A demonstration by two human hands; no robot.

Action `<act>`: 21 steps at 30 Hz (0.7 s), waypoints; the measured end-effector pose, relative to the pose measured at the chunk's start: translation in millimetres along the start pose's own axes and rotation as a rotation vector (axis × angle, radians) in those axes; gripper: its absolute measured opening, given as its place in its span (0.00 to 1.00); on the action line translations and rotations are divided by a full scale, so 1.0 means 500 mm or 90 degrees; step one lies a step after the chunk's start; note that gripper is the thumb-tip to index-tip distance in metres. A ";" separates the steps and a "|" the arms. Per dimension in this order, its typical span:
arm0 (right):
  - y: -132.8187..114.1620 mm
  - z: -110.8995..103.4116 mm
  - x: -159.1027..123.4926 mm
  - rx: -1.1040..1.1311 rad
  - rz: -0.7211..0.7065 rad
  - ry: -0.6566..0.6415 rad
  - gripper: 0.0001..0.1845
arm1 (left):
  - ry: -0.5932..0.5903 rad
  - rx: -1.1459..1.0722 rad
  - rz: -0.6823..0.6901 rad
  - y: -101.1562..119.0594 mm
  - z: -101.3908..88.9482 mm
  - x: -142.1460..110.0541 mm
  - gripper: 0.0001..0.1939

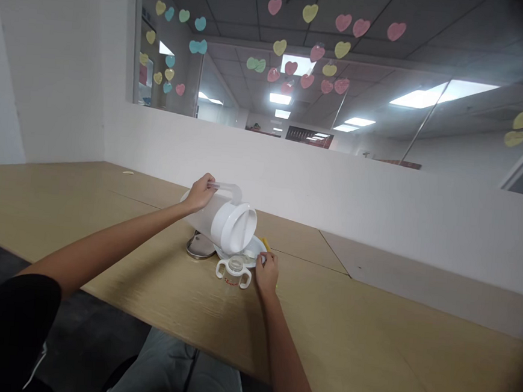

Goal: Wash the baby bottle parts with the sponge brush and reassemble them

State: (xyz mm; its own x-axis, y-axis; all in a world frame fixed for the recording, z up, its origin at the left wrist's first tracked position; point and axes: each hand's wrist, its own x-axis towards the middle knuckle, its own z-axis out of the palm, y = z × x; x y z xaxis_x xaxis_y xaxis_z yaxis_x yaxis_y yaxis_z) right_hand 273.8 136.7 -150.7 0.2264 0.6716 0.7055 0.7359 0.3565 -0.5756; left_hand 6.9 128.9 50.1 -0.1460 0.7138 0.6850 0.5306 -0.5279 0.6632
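Observation:
My left hand point(201, 192) is wrapped round the handle of a white pitcher point(234, 224) with a translucent body. The pitcher is tipped onto its side, its lidded end pointing right and down above a clear two-handled baby cup point(234, 271). That cup stands on the table with red print on its front; whether liquid is flowing I cannot tell. My right hand point(267, 273) is at the right edge of a white plate point(254, 245), its fingers curled together. What those fingers hold is too small to make out. A yellow stick-like thing point(265, 244) shows just behind them.
A round metal tray or lid point(200, 247) lies left of the plate, partly under the pitcher. Farther back on the wooden table point(105, 226) is a small pale flat piece point(128, 172). Beyond rises a white wall point(308, 181) below a window with heart-shaped notes.

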 end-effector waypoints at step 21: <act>0.001 -0.001 0.000 -0.012 -0.011 0.003 0.16 | 0.425 -0.039 -0.488 -0.260 -0.046 -0.021 0.05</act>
State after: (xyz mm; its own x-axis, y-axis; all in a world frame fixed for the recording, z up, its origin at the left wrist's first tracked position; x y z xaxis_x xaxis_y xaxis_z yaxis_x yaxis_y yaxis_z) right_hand 274.7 136.6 -150.9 0.2159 0.6625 0.7173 0.7519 0.3559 -0.5550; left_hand -79.6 179.6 -36.4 -0.8749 0.4769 0.0844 0.0565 -0.0725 0.9958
